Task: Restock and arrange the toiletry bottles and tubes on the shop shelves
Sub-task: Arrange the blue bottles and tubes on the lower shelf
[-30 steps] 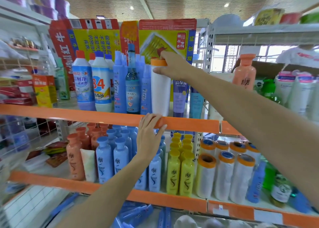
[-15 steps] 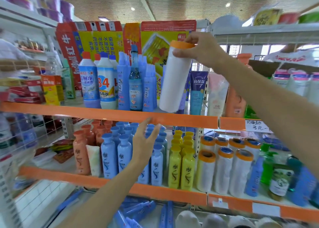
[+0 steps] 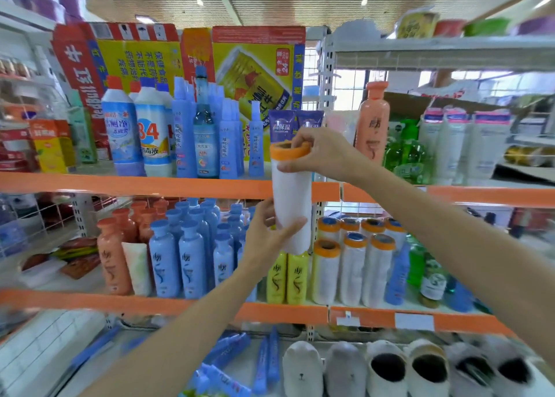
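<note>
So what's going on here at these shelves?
A person is restocking shop shelves. Their right hand grips the orange rim of a white roll with an orange top, while the left hand holds its lower part. The roll is in the air, in front of the orange shelf edge, above similar rolls on the shelf below.

A slatted ceiling (image 3: 300, 3) with small round lights (image 3: 200, 2) runs above the orange-edged shelving (image 3: 135, 185), and behind the shelving's white upright post (image 3: 327, 75) bright daylight comes through gridded windows (image 3: 348, 90).
</note>
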